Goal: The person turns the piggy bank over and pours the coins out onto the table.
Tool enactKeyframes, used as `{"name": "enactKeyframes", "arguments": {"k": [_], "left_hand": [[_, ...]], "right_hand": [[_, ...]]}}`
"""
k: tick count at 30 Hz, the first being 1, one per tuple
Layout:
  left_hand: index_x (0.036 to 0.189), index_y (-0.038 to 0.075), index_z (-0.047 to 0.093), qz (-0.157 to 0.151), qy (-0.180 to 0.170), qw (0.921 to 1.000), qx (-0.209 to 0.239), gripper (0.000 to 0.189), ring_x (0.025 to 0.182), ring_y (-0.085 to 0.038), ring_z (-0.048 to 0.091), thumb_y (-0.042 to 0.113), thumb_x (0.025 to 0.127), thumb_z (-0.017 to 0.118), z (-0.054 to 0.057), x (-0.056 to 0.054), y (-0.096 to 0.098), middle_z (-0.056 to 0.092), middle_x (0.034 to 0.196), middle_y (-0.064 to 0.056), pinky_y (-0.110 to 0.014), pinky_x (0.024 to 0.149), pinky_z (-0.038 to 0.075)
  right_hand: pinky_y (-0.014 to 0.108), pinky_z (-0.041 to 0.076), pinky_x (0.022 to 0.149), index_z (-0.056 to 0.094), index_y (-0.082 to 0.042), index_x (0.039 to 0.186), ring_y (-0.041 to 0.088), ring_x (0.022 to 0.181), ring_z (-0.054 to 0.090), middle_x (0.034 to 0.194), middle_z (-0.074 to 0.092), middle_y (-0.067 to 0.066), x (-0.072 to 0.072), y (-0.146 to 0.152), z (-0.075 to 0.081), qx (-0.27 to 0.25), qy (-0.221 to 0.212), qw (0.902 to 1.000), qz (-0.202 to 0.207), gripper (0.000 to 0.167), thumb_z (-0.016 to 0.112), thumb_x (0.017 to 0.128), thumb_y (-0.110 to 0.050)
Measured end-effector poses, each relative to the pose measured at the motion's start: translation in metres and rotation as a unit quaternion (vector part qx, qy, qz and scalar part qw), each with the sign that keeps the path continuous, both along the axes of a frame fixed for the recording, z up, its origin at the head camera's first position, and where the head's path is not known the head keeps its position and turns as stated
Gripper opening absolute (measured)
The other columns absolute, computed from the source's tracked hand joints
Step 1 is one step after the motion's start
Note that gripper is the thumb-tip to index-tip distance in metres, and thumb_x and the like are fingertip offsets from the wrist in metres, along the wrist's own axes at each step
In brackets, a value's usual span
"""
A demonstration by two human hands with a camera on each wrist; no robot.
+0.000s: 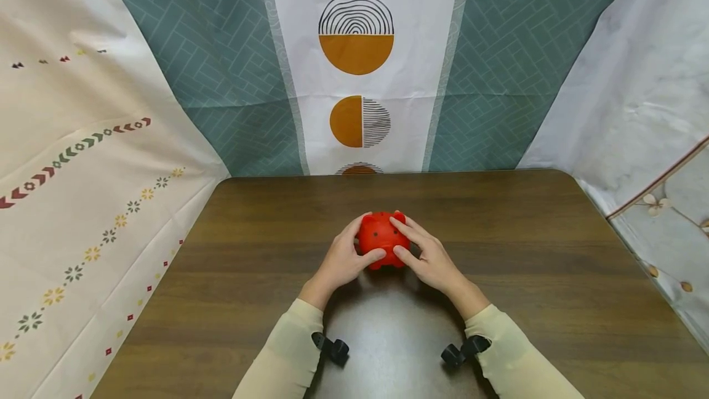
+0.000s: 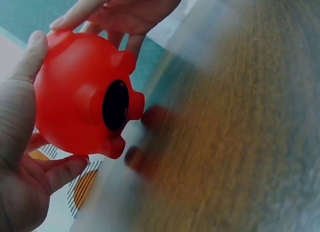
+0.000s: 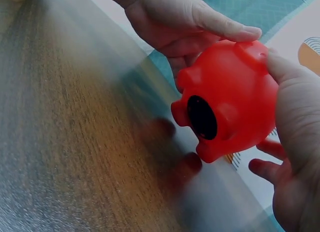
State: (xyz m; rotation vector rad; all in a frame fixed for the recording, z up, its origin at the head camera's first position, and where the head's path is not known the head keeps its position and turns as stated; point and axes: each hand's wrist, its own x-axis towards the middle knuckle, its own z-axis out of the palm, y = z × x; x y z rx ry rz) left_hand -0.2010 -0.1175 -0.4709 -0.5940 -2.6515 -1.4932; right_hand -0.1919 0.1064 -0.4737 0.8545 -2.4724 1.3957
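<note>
A red piggy bank (image 1: pixel 381 236) with ears and small dark eyes is between my two hands, over the middle of the table. My left hand (image 1: pixel 342 258) grips its left side, thumb near the front and fingers around the far side. On the opposite side my right hand (image 1: pixel 436 261) holds it, with the thumb low and the fingers up by the ear. A round black plug (image 2: pixel 115 105) shows on its underside in the left wrist view. In the right wrist view, its stubby feet (image 3: pixel 208 151) appear slightly apart from their reflections on the tabletop.
The brown wood-grain table (image 1: pixel 232 288) has a glossy surface that mirrors light. Patterned cloth (image 1: pixel 221 66) hangs behind its far edge. A cream cloth (image 1: pixel 111 159) borders the left, and a whitish one (image 1: pixel 637 109) the right. Black camera straps (image 1: pixel 330 348) sit on both wrists.
</note>
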Motion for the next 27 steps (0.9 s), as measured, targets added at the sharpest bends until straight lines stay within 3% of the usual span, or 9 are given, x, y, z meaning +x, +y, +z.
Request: {"name": "enactKeyframes", "arguments": {"k": [6, 10, 18, 22, 27], "left_hand": [[0.146, 0.019, 0.036, -0.006, 0.002, 1.0000, 0.002, 0.079, 0.107, -0.019, 0.056, 0.052, 0.083, 0.069, 0.001, 0.000, 0.002, 0.051, 0.135, 0.001, -0.035, 0.084, 0.054], [0.146, 0.016, 0.036, -0.011, 0.005, 0.9999, 0.006, 0.078, 0.107, -0.019, 0.057, 0.052, 0.084, 0.068, 0.001, 0.001, 0.003, 0.052, 0.133, 0.000, -0.034, 0.084, 0.054], [0.154, 0.026, 0.019, -0.015, 0.032, 0.9994, 0.006, 0.093, 0.113, -0.018, 0.055, 0.051, 0.081, 0.072, 0.007, 0.004, 0.006, 0.039, 0.147, 0.004, -0.034, 0.088, 0.053], [0.155, 0.030, 0.012, -0.027, 0.046, 0.9983, 0.022, 0.101, 0.115, -0.018, 0.055, 0.049, 0.078, 0.075, 0.013, 0.007, 0.008, 0.036, 0.150, 0.005, -0.035, 0.088, 0.053], [0.155, 0.026, 0.012, -0.049, 0.110, 0.9927, 0.003, 0.109, 0.128, -0.019, 0.046, 0.039, 0.073, 0.083, 0.017, 0.010, 0.011, 0.030, 0.154, 0.004, -0.039, 0.094, 0.050]], "right_hand": [[0.051, 0.046, 0.096, 0.038, -0.033, 0.148, 0.030, 0.134, 0.040, 0.154, 0.031, 0.005, -0.001, -0.002, -0.003, 0.014, -0.009, 0.9998, -0.006, 0.078, 0.077, 0.080, -0.041], [0.050, 0.047, 0.095, 0.039, -0.036, 0.146, 0.030, 0.132, 0.042, 0.153, 0.034, 0.005, -0.001, -0.003, -0.003, 0.011, -0.008, 0.9998, -0.016, 0.078, 0.078, 0.078, -0.042], [0.047, 0.050, 0.091, 0.043, -0.025, 0.146, 0.032, 0.129, 0.045, 0.150, 0.038, 0.010, -0.002, -0.001, 0.003, -0.017, 0.006, 0.9997, -0.019, 0.078, 0.080, 0.078, -0.035], [0.045, 0.051, 0.091, 0.044, -0.024, 0.145, 0.030, 0.129, 0.046, 0.150, 0.038, 0.009, -0.002, 0.000, 0.009, -0.039, -0.011, 0.9989, -0.023, 0.078, 0.081, 0.077, -0.029], [0.047, 0.053, 0.087, 0.045, -0.022, 0.145, 0.033, 0.120, 0.053, 0.149, 0.040, 0.009, 0.001, 0.000, 0.019, -0.051, -0.028, 0.9975, -0.041, 0.076, 0.082, 0.078, -0.021]]}}
